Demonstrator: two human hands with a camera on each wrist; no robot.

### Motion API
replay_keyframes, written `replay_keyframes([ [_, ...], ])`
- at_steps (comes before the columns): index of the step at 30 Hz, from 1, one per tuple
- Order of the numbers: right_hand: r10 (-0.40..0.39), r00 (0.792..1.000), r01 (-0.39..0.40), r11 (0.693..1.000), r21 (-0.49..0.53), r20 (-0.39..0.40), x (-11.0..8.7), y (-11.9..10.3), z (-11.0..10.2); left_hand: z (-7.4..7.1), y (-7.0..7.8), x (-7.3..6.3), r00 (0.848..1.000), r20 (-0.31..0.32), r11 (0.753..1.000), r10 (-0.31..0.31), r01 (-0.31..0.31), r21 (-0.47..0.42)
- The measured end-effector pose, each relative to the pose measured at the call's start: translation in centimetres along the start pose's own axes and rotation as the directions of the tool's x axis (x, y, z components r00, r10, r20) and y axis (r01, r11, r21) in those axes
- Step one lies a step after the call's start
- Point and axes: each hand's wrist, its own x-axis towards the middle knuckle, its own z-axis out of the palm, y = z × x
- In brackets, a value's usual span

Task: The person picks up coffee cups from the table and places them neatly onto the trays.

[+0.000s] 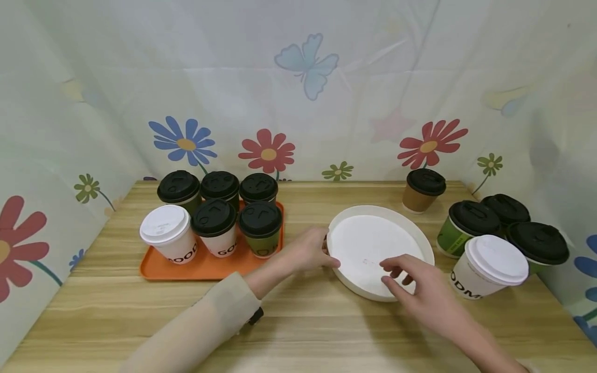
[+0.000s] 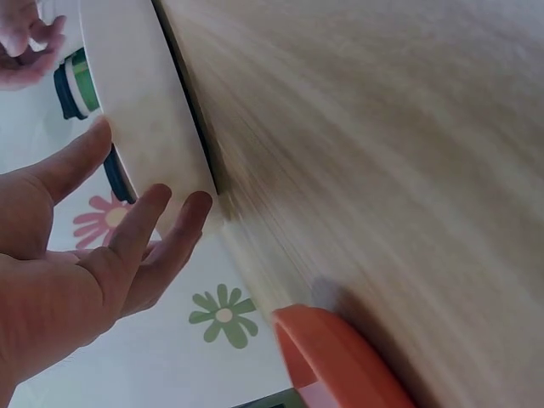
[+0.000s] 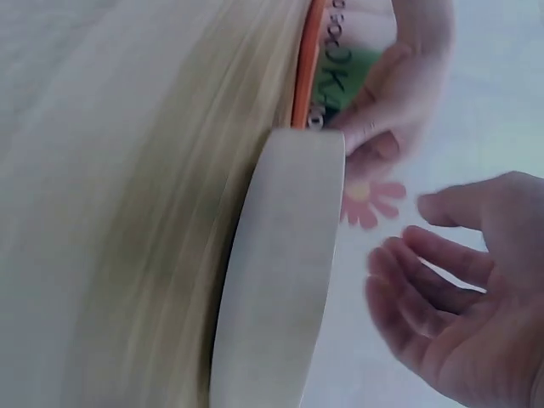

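A round white tray (image 1: 368, 243) with a low wall lies on the wooden table. My left hand (image 1: 310, 251) is at its left edge, fingertips against the outer wall (image 2: 153, 110) and thumb by the rim. Those fingers are spread and fairly straight in the left wrist view. Over the tray's right front part hovers my right hand (image 1: 422, 295), its fingers loosely bent with nothing between them. In the right wrist view this right hand (image 3: 476, 289) is apart from the tray's wall (image 3: 280, 263).
Left of the round tray, an orange tray (image 1: 205, 272) carries several lidded paper cups (image 1: 214, 228). To the right stand a white-lidded cup (image 1: 489, 267) and several black-lidded green cups (image 1: 466, 228). A brown cup (image 1: 420, 194) is behind. A patterned curtain (image 1: 224, 93) encloses the table (image 1: 298, 331).
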Motion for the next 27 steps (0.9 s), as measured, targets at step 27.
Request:
replay_keyframes([
  [27, 0.613, 0.520, -0.575, 0.766, 0.287, -0.595, -2.5, 3.3, -5.5, 0.0, 0.1, 0.0, 1.000, 0.007, 1.000, 0.007, -0.006, -0.023],
])
